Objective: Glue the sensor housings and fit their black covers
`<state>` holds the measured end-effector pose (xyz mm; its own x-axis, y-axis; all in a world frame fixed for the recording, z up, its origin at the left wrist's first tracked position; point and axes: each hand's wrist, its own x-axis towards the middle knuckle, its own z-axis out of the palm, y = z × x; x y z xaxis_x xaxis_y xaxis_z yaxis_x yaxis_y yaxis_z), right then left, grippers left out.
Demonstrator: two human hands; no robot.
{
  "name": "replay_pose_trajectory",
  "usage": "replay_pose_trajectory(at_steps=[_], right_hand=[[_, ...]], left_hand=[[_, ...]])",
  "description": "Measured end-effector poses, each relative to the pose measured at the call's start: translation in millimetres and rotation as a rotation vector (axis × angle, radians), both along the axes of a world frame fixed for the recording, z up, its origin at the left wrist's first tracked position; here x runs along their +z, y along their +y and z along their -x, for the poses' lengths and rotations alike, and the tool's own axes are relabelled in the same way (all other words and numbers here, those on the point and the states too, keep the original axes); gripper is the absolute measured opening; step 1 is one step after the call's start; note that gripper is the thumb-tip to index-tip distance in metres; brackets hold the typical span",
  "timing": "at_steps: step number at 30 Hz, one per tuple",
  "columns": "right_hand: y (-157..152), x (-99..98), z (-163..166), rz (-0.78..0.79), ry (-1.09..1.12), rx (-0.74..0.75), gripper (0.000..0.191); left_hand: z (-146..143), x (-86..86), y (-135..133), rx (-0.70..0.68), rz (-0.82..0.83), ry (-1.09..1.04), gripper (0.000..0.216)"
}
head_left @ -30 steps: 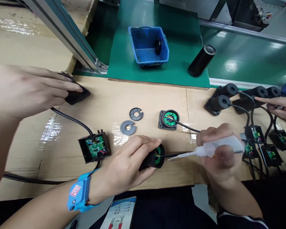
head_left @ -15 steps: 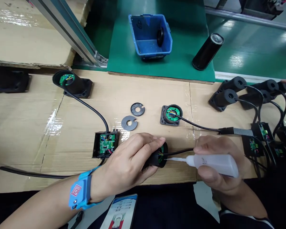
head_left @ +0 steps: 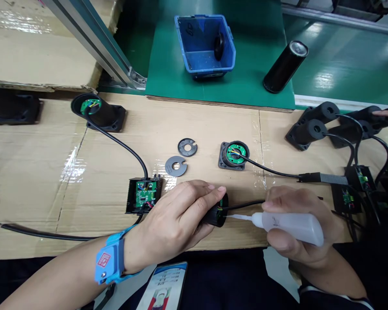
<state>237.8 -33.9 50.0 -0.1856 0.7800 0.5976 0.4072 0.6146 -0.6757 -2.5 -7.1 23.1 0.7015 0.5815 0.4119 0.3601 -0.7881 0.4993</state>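
My left hand [head_left: 174, 219], with a blue wrist strap [head_left: 111, 257], is closed round a black cylindrical housing [head_left: 218, 212] lying on its side near the table's front edge. A green board shows in the housing's open end, and a black cable runs out of it to the right. My right hand [head_left: 297, 226] grips a white squeeze bottle [head_left: 291, 226]. Its thin nozzle points left into the housing's open end.
Two grey slotted discs [head_left: 176, 165] and another open housing [head_left: 233, 156] lie behind my hands on the cardboard-covered table [head_left: 197, 125]. An open black box with a green board [head_left: 143, 195] lies left. A blue bin [head_left: 207, 41] and black cylinder [head_left: 285, 66] stand behind. Several wired housings [head_left: 313, 125] crowd the right, where another person's fingertip [head_left: 386, 113] shows.
The other person's hand at the left has gone, leaving a housing lying there. My right hand has brought the bottle's nozzle into the housing's open end. The view has tilted down slightly.
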Motion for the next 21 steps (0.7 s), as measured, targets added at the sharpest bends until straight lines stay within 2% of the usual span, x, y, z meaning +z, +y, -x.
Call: replay_pose_trajectory(at_steps=[7, 21], right_hand=[[-0.6, -0.3, 0.3, 0.048, -0.015, 0.011, 0.03], [-7.5, -5.5, -3.5, 0.06, -0.009, 0.024, 0.032]], left_hand=[[0.0, 0.2, -0.6, 0.011, -0.002, 0.002, 0.043], [1.2, 2.8, -1.3, -0.001, 0.06, 0.003, 0.043]])
